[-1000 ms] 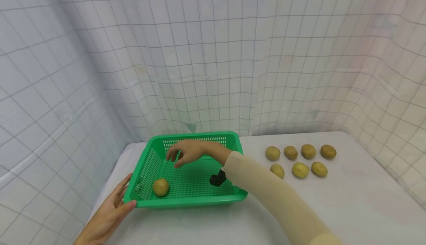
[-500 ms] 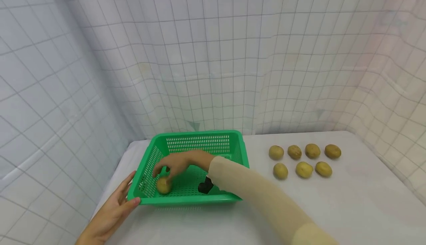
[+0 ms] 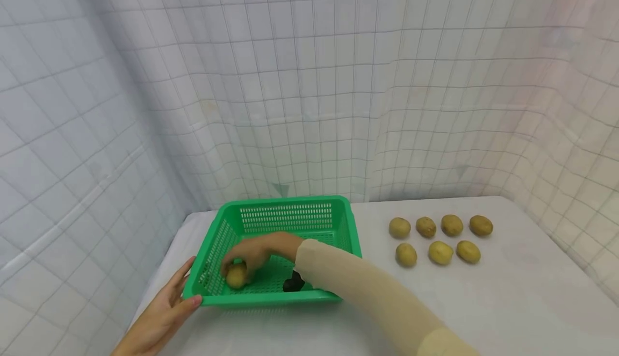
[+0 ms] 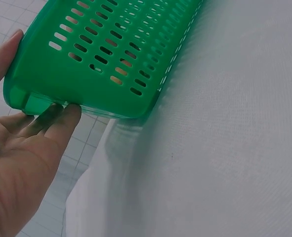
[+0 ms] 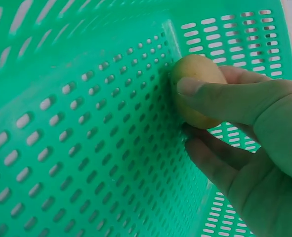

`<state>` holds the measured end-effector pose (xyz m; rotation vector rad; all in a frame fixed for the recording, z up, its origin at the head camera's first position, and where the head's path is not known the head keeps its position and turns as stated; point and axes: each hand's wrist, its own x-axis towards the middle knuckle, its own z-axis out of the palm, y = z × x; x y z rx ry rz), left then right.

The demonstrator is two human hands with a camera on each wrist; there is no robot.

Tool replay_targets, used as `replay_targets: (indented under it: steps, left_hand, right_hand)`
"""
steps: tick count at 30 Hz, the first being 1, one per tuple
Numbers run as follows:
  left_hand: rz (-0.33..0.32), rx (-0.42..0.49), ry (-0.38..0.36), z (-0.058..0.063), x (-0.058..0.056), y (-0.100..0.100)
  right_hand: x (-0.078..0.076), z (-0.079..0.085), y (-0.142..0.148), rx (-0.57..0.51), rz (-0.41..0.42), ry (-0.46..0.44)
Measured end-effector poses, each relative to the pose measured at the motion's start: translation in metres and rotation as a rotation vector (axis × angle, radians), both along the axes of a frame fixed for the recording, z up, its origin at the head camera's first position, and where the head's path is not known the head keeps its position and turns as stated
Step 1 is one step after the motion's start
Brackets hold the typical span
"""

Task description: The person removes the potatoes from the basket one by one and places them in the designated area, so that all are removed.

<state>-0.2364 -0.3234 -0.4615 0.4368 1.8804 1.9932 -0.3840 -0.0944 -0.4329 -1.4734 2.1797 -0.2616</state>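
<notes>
A green plastic basket (image 3: 271, 299) with slotted walls sits on the white-covered table. Inside it, near the front left corner, lies a yellowish-brown potato (image 3: 236, 277). My right hand (image 3: 252, 253) reaches down into the basket and holds this potato, thumb on one side and fingers on the other. In the right wrist view the potato (image 5: 197, 71) is beside the perforated bottom and a side wall. At the basket's front left corner, my left hand (image 3: 162, 313) grips the rim, thumb on the front edge. The left wrist view shows its fingertips (image 4: 72, 112) under the rim.
Several potatoes (image 3: 440, 252) lie in two rows on the table to the right of the basket. A black device (image 3: 293, 282) is at the right wrist. Grid-patterned white curtains (image 3: 309, 103) hang behind and on both sides.
My right hand has moved left and down inside the basket, from above the bottom onto the potato, and now holds it. The left hand keeps its grip on the corner.
</notes>
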Motion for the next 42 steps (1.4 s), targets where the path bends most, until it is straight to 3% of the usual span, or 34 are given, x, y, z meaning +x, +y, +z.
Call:
replay_targets:
  steps: [13,18,28,35,42]
  left_hand:
    - [-0.036,0.022,0.009,-0.001,-0.002,-0.002]
    - [-0.008,0.019,-0.003,-0.001,-0.001,-0.003]
    - [-0.021,0.019,-0.004,-0.001,-0.001,-0.002]
    - [-0.004,0.013,-0.018,0.001,-0.004,0.002]
    - [-0.002,0.016,-0.025,0.0,-0.001,-0.002]
  right_hand:
    - [0.004,0.01,0.002,0.004,0.012,0.102]
    - [0.003,0.017,0.011,-0.032,-0.017,0.1]
    - [0.002,0.034,0.031,-0.099,-0.004,0.11]
    - [0.009,0.054,0.046,-0.112,0.014,0.156]
    - [0.013,0.062,0.063,-0.178,-0.008,0.142]
